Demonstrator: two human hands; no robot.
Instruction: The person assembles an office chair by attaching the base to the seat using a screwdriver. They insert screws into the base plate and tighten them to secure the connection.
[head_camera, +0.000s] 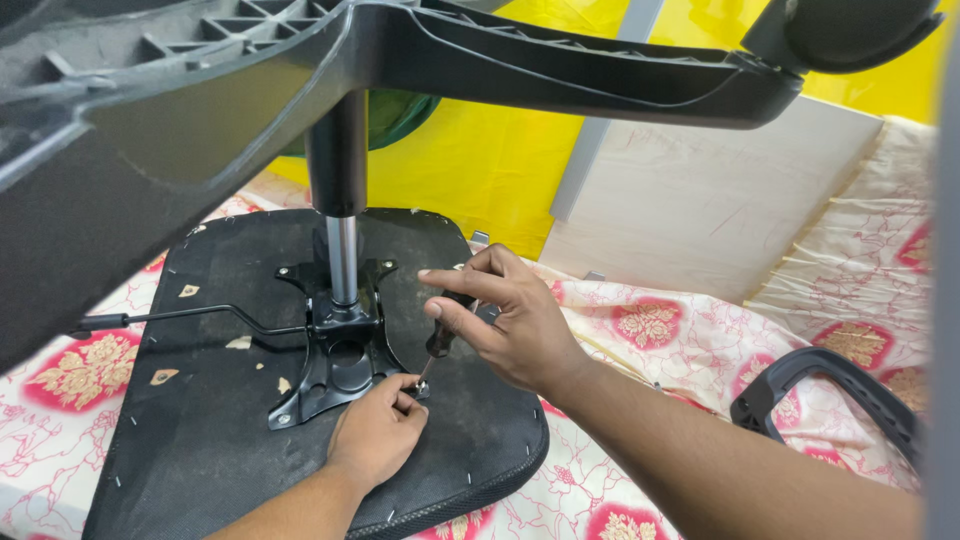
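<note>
Black screwdriver (441, 338), gripped in the right hand (510, 325), stands at four o'clock of the metal seat plate (335, 365); the left hand (378, 435) pinches its tip at the plate's corner

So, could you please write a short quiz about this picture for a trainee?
1. True or false: the right hand holds a screwdriver.
2. Where does the left hand pinch? A) lever B) corner of the metal plate C) armrest
3. What dark thing lies upside down on the flowered cloth?

Key
1. True.
2. B.
3. The chair seat, with the column standing up from it.
</note>
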